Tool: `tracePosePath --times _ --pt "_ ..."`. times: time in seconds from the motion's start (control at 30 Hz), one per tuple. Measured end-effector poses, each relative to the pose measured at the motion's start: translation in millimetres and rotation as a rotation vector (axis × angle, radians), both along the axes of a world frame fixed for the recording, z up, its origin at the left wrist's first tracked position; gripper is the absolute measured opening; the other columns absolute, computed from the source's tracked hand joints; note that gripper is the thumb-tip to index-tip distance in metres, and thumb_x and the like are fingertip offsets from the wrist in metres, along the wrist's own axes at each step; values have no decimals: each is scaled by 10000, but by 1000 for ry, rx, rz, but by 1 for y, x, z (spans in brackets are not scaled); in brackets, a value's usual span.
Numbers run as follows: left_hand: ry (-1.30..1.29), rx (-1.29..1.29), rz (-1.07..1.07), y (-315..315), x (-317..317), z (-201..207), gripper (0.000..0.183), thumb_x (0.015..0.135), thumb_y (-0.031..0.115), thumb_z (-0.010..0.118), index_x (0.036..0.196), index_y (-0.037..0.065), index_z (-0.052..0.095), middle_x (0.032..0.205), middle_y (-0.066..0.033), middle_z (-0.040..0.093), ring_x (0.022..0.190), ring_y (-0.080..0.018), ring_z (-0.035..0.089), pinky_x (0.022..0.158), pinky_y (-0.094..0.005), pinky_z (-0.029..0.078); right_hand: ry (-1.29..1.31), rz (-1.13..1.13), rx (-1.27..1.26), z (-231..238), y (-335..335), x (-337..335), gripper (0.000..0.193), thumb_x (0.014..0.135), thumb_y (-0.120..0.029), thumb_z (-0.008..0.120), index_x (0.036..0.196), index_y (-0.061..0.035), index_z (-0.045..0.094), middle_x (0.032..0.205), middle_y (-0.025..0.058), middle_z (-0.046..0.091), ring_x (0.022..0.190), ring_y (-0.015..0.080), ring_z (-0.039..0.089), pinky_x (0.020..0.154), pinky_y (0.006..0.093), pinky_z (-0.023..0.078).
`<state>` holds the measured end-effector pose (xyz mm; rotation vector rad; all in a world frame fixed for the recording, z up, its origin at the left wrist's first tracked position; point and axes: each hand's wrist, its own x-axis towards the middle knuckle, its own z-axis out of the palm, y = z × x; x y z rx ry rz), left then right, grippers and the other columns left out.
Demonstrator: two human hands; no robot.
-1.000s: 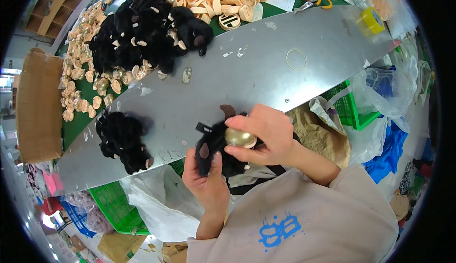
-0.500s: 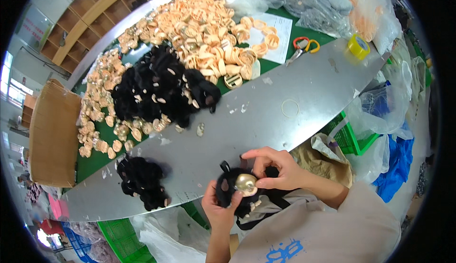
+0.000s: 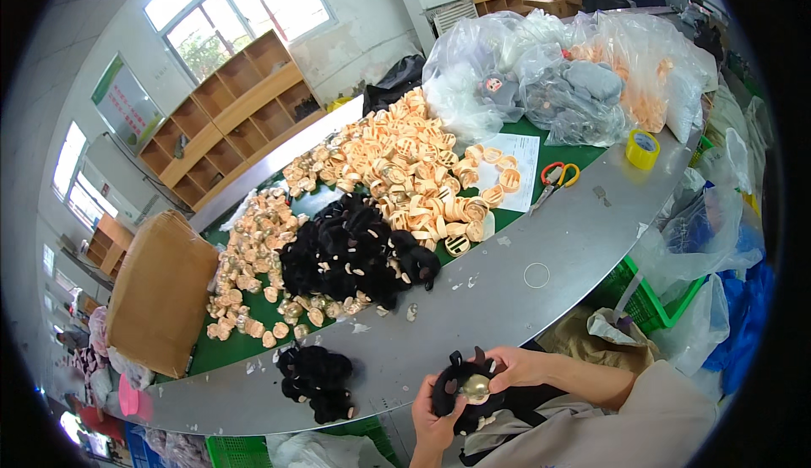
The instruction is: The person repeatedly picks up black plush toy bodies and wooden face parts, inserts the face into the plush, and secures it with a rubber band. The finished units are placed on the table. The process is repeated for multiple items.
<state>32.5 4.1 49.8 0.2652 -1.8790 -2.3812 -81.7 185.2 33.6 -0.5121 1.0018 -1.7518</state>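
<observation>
A small black plush toy [image 3: 449, 389] with upright ears is held low, past the grey table's front edge. Set into its front is a shiny gold dome [image 3: 476, 389]. My left hand [image 3: 431, 417] wraps the toy's left side, the thumb beside the dome. On the other side my right hand [image 3: 517, 368] is closed on the toy, its fingertips by the dome and an ear. To the left, on the table edge, lies a small group of black plush toys [image 3: 311, 375]. A larger black plush heap [image 3: 351, 244] sits farther back.
Peach plastic rings [image 3: 397, 155] and gold-and-peach round pieces [image 3: 253, 240] cover the green mat. A cardboard box [image 3: 165, 291] stands left. Scissors [image 3: 553, 181], yellow tape [image 3: 643, 149] and a thin ring [image 3: 536, 275] lie right. Plastic bags [image 3: 583, 79] fill the back; a green basket [image 3: 650, 299] stands beside the table.
The view has tilted up, so the table things sit lower. My right fingers, spread above the toy before, have come in against its ear and side. My left hand keeps its hold.
</observation>
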Motion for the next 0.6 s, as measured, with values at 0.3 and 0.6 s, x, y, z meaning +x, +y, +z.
tracePosePath --times 0.3,0.6 --pt "367 -28 39 10 21 20 318 890 111 669 1152 14 516 1222 -76 464 1108 -149 459 976 -292 361 883 -342 92 86 3 56 399 835 -246 783 1065 3 573 886 69 553 802 171 550 760 286 469" --pt "590 -99 -359 17 28 142 340 845 192 713 1077 23 531 1148 -97 435 1021 -198 435 917 -297 345 1469 -519 -130 190 23 81 306 762 -158 793 962 -4 620 678 106 529 529 308 520 463 358 407"
